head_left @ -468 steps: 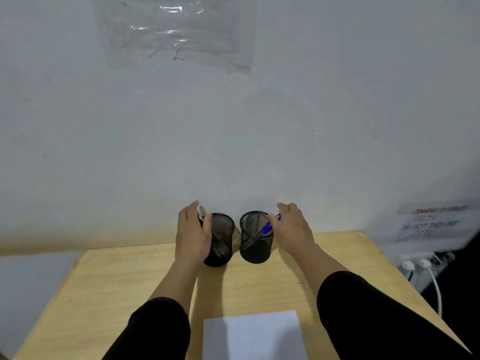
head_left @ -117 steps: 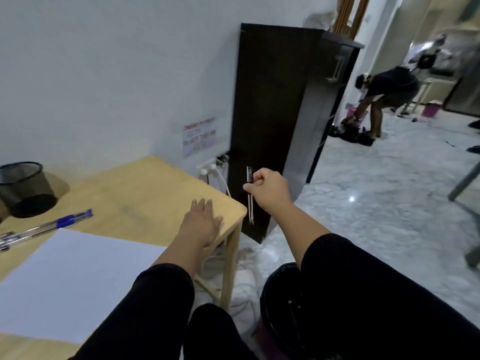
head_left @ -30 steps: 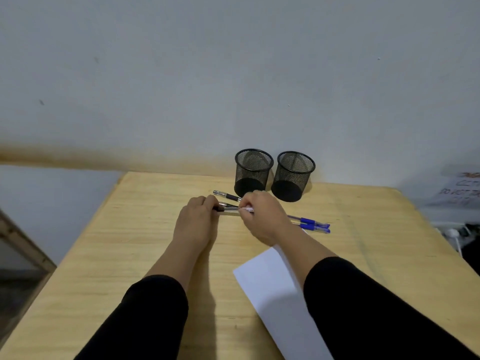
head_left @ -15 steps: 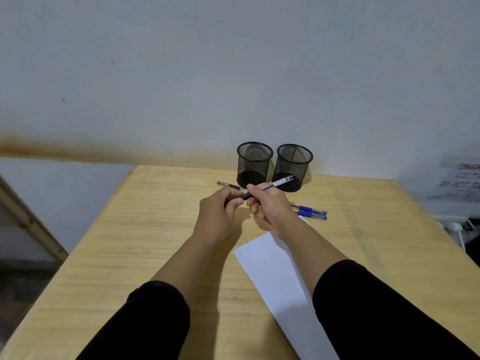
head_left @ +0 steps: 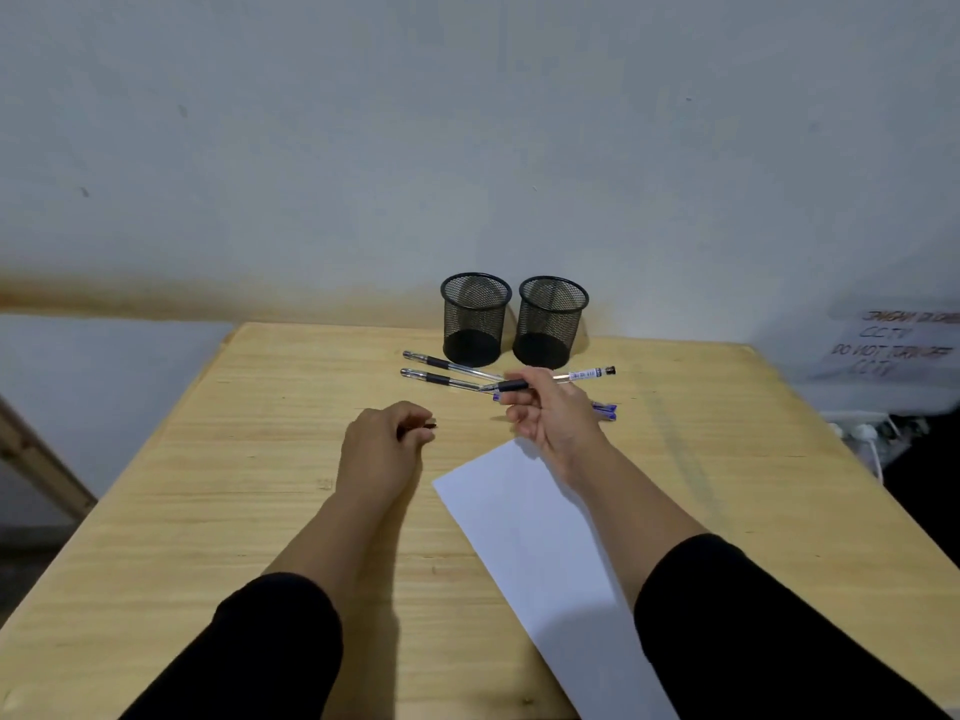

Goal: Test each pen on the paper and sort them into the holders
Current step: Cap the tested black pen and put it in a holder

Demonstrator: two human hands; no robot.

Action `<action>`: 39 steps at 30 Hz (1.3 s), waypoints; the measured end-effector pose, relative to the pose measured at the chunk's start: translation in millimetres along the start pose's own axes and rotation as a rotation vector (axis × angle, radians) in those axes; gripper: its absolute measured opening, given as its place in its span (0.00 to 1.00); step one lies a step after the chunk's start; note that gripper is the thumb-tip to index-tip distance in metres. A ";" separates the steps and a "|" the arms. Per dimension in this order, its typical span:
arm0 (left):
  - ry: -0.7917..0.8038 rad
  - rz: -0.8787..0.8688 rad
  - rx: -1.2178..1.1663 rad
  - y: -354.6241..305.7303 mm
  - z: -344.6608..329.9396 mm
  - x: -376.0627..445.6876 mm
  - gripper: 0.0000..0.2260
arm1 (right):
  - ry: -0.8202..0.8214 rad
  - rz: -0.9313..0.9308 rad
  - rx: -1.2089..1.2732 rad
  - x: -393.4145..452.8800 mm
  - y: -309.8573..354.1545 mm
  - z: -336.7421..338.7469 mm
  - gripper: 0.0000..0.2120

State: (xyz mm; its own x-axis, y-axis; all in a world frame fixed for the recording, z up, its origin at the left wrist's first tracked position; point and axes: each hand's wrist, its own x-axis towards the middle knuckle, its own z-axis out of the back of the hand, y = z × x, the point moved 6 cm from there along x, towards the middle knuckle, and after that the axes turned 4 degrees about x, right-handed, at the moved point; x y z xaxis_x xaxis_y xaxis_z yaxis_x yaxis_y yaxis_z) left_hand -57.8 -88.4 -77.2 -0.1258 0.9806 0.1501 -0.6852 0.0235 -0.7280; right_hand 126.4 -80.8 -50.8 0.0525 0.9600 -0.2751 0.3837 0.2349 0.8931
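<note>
A clear pen (head_left: 582, 376) with a black grip is pinched in the right hand (head_left: 550, 413), lifted above the counter (head_left: 234, 485), its uncapped tip pointing left. The left hand (head_left: 382, 444) rests curled on the counter, pinching a small black cap (head_left: 429, 426). Two more pens (head_left: 441, 371) lie just beyond the hands, before two empty mesh holders (head_left: 514, 319). A blue pen (head_left: 605, 409) lies behind the right hand. White paper (head_left: 545, 563) lies under the right forearm.
</note>
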 end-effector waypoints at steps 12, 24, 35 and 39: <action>-0.042 -0.174 0.141 -5.4 5.6 -55.0 0.06 | 0.026 0.164 -0.410 -45.8 -37.9 7.6 0.06; -0.012 -0.142 0.112 1.1 6.7 -61.6 0.05 | 0.069 0.378 -0.870 -37.4 -44.7 -19.4 0.05; -0.016 -0.141 0.082 2.8 6.4 -61.4 0.05 | 0.114 0.411 -0.913 -39.2 -51.0 -20.6 0.04; -0.010 -0.143 0.093 2.5 6.2 -61.1 0.05 | 0.121 0.422 -0.930 -39.8 -52.2 -21.5 0.04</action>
State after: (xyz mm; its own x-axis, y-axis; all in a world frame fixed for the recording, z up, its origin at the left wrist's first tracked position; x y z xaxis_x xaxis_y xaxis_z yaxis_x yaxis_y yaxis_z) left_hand -56.2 -149.5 -84.0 -0.0286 0.9666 0.2547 -0.7599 0.1445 -0.6338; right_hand 84.4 -128.0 -78.8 -0.0957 0.9885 0.1170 -0.5135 -0.1497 0.8450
